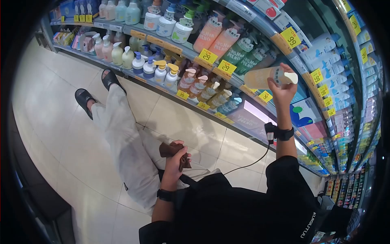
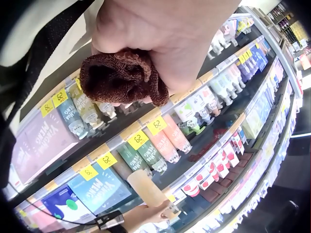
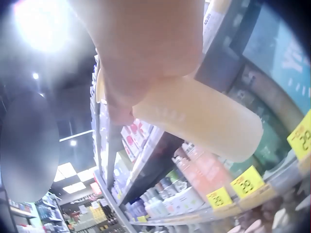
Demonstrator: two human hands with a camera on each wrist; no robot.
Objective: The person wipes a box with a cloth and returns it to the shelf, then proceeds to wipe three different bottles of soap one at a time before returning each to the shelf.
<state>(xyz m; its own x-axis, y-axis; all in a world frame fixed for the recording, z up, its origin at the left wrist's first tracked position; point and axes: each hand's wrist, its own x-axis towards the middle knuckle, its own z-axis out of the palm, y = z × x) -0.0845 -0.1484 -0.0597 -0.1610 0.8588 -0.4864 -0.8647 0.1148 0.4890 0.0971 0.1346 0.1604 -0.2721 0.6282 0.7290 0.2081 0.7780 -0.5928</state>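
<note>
In the head view, the right hand [image 1: 282, 91] is lifted up to the shelves [image 1: 170, 48]. Its grip is wrapped round a pale orange bottle [image 1: 262, 77] with a white cap. The bottle lies on its side, just in front of a shelf edge. The fingers hide a bit of it near the cap, and the words on its label are too small to read. The left hand [image 1: 175, 160] is low, above the lap. Its grip is closed round a bunched brown cloth [image 1: 167, 149], and part of the cloth is hidden inside the fist. The person sits on a floor [image 1: 57, 126] of pale tiles, with legs in light trousers [image 1: 122, 138] and black sandals [image 1: 83, 99] stretched out. The shelves are packed with pump bottles and have yellow price tags [image 1: 208, 56] along the front.

In the left wrist view, the left hand [image 2: 170, 34] is cut off by the top edge. The cloth [image 2: 121, 75] pokes out under the fingers. Far below, the right hand [image 2: 150, 213] holds the bottle [image 2: 146, 189] by the shelves, and the bottom edge cuts that hand off.

The right wrist view is blurry. The right hand [image 3: 146, 48] is so close that you cannot pick out each finger. The bottle [image 3: 204, 121] sticks out from under it, with the cap hidden. Behind are more shelves, price tags [image 3: 248, 182] and ceiling lights [image 3: 68, 170].
</note>
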